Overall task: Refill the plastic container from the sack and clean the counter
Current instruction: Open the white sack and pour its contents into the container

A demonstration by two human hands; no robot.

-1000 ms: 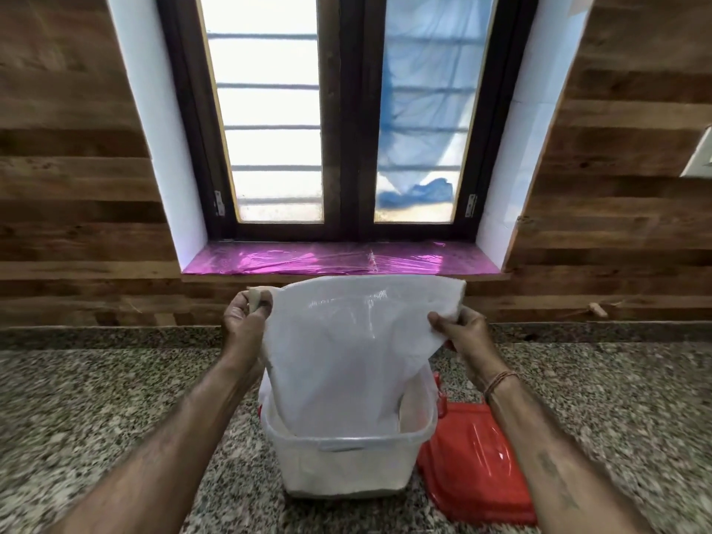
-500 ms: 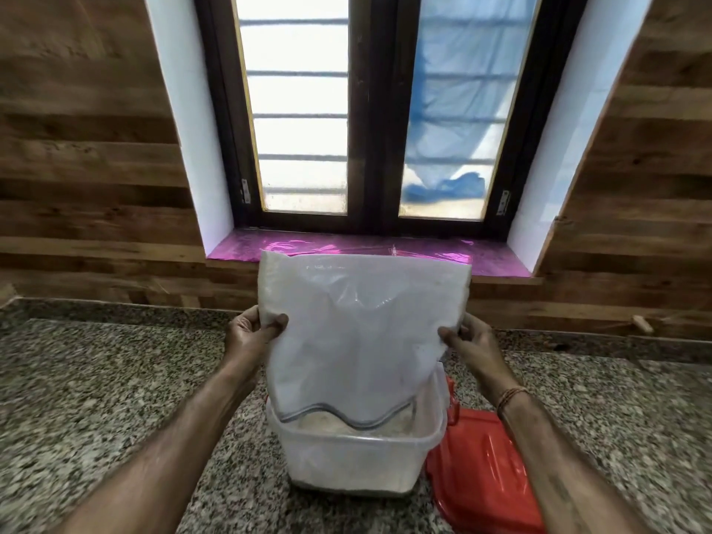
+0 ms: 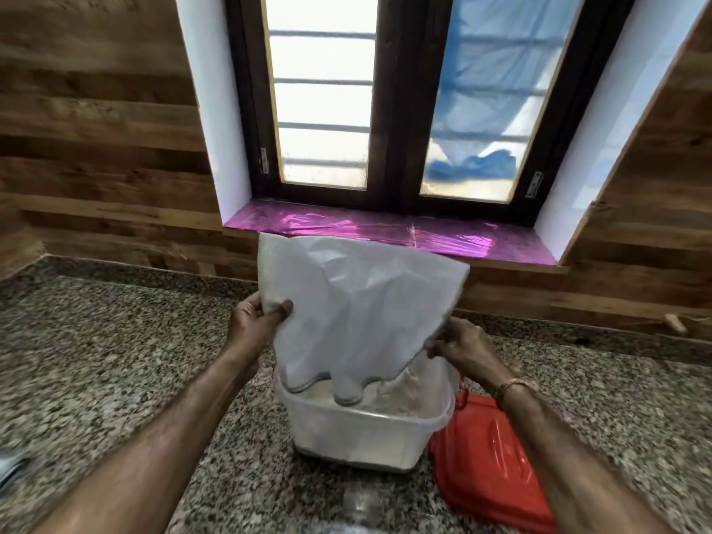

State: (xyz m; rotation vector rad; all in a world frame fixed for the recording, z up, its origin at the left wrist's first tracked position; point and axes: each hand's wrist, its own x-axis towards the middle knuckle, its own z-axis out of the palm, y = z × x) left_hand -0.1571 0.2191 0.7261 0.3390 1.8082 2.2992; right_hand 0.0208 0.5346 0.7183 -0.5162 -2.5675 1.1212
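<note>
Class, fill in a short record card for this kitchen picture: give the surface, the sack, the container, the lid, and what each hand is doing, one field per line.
surface: speckled granite counter below a window
sack: white sack, upended, mouth hanging into the container
container: clear plastic container on the counter, open, pale powder inside
lid: red lid lying on the counter, right of the container
left hand: left hand gripping the sack's left edge
right hand: right hand gripping the sack's right edge
</note>
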